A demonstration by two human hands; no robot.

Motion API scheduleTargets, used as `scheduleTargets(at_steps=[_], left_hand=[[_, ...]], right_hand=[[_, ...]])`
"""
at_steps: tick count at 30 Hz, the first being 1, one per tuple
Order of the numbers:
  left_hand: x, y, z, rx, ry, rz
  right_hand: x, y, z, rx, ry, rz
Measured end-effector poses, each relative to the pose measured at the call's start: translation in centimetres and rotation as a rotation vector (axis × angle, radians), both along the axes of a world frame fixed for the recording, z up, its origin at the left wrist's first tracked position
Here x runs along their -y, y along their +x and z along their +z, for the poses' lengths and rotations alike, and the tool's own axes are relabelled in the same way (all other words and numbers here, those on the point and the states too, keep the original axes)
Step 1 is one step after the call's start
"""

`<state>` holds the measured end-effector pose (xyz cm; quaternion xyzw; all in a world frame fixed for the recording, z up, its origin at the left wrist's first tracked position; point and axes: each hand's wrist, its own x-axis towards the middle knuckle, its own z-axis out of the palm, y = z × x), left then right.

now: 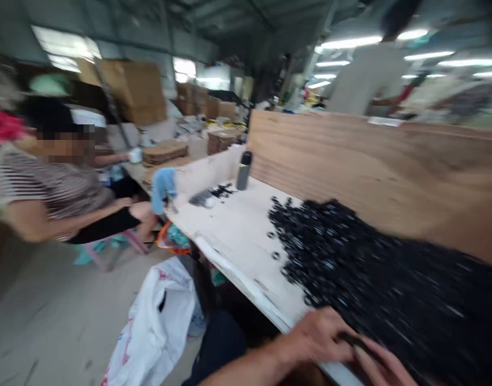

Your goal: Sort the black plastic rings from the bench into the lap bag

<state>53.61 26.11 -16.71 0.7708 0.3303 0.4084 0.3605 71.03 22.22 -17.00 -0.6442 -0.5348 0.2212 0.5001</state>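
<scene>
A large heap of small black ring-shaped parts (374, 279) covers the right side of a pale worktable (237, 230). At the near edge of the heap, my left hand (320, 336) has its fingers curled round a small black part (349, 339). Only a few blurred fingers of my right hand (384, 367) show at the bottom edge. They touch the same dark piece, and the rest of that hand is cut off.
A brown board wall (370, 161) backs the table. On the table's far end stand a dark bottle (243, 170) and a small black pile (213, 194). A seated person in a striped top (56, 187) is at the left. A white bag (157, 327) lies on the floor.
</scene>
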Motion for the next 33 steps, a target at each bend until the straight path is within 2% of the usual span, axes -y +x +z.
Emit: scheduleTargets(at_steps=[2,4,7,10,18,26,31,33], left_hand=[[-0.3,0.0,0.7,0.042,-0.002,-0.008],[-1.3,0.0,0.8,0.132,-0.028,-0.029],[-2.6,0.2,0.2,0.205,-0.107,-0.088],[-2.4,0.2,0.3,0.213,-0.151,-0.088],[-2.2,0.2,1.3,0.236,-0.101,-0.108],[-2.2,0.2,0.9,0.228,-0.093,-0.107],[-2.1,0.0,1.4,0.196,-0.129,-0.105],[-2.0,-0.1,1.6,0.156,-0.129,-0.117]], right_hand=[[1.1,-0.9,1.6,0.043,0.003,0.061],[0.7,-1.4,2.4,0.007,0.047,0.117],[-0.4,-1.4,2.1,-0.086,0.039,0.106],[-0.1,-1.4,1.9,-0.183,-0.003,0.090],[0.0,-1.4,2.8,-0.130,0.061,0.176],[-0.2,-1.7,1.2,-0.359,-0.024,0.105],[0.2,-1.9,1.5,-0.281,-0.005,0.147],[0.3,-2.0,1.7,-0.160,-0.016,0.096]])
